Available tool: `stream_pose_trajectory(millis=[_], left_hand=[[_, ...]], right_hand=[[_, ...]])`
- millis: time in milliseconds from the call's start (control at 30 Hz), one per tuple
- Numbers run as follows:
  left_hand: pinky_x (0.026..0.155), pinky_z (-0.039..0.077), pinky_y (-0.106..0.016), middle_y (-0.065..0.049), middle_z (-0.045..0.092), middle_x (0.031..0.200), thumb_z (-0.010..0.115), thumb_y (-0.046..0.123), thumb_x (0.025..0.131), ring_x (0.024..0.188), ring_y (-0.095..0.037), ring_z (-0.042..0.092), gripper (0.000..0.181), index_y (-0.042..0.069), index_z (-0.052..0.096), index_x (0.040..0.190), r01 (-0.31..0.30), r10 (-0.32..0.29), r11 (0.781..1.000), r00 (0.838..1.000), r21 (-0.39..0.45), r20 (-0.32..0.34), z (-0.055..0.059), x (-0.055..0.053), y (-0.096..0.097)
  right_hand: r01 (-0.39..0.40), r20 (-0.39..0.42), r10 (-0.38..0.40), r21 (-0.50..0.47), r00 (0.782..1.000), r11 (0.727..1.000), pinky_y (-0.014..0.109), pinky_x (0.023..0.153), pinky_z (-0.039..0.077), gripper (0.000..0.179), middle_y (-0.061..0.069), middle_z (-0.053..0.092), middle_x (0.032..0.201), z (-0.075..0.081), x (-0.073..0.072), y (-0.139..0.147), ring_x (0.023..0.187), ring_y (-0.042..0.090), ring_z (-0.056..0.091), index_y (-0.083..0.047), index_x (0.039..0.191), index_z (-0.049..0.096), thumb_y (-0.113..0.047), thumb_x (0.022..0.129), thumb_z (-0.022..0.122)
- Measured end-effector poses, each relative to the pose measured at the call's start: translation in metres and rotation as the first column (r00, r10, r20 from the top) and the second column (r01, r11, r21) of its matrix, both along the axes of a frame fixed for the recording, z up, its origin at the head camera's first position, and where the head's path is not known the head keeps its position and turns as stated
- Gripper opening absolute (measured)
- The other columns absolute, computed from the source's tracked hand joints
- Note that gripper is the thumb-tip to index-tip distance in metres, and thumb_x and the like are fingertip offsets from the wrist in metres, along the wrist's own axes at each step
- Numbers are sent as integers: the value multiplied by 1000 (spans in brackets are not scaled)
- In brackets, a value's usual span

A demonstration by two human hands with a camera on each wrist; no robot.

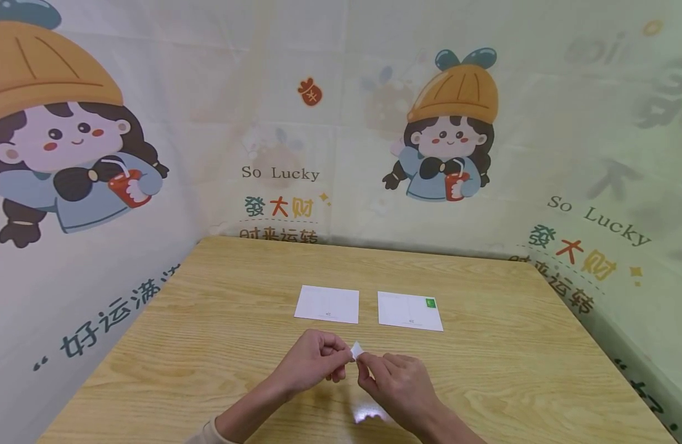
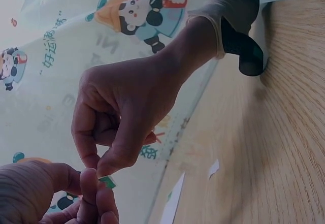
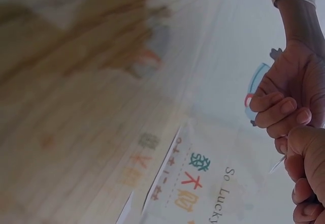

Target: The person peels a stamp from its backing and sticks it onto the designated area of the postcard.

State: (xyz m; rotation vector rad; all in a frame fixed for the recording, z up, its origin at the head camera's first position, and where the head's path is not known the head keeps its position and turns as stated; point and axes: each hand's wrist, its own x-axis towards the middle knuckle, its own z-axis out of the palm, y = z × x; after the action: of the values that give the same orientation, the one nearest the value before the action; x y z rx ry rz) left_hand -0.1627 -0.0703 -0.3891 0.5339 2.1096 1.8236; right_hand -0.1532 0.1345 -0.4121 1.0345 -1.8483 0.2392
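In the head view my left hand (image 1: 316, 362) and right hand (image 1: 401, 385) meet above the near middle of the table. Between their fingertips they pinch a small stamp (image 1: 356, 351), whose white side shows here. The left wrist view reveals a bit of its green face (image 2: 107, 182); the fingers cover the rest. Just beyond the hands lie two white postcards, flat and side by side. The left postcard (image 1: 327, 304) has a bare top right corner. On the right postcard (image 1: 409, 311) a green stamp (image 1: 431, 303) sits at the top right.
The wood-grain table (image 1: 219, 308) is glossy and carries a bright reflection below the hands. A pale printed cloth (image 1: 346, 142) with cartoon figures and lettering hangs behind the table and along both sides.
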Motion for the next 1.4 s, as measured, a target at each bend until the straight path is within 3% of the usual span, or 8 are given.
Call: stream_pose_trajectory(millis=[367,667,1033,1400], left_hand=[[55,43,-17,1,63,62,67,11,94,60,-9,58,18,-5,72,90,-3,3,1000,1000,-26,-21,-1,1,-1],[54,42,-17,2,62,62,66,12,94,59,-8,57,16,-1,73,88,-1,0,1000,1000,-28,-22,0,1,-1],[55,42,-17,1,62,61,66,12,94,60,-9,56,16,-1,73,88,2,-4,999,1000,-40,-29,-1,1,-1],[48,32,-16,1,62,62,65,10,93,59,-8,55,17,-5,71,91,14,-16,998,999,-54,-46,-1,2,-3]], right_hand=[[29,36,-29,-3,999,1000,5,44,18,30,-16,43,51,0,2,0,47,-6,23,-14,82,65,-14,100,40],[4,15,-4,0,1000,1000,5,44,21,28,-14,53,52,1,2,0,43,-4,29,-12,86,70,-17,101,47],[-8,5,7,12,1000,1000,5,44,22,28,-14,49,54,0,1,0,45,-4,29,-12,85,66,-13,101,43],[47,18,-47,17,999,999,5,43,19,28,-16,43,53,-1,1,2,46,-7,27,-14,81,62,-11,96,39]])
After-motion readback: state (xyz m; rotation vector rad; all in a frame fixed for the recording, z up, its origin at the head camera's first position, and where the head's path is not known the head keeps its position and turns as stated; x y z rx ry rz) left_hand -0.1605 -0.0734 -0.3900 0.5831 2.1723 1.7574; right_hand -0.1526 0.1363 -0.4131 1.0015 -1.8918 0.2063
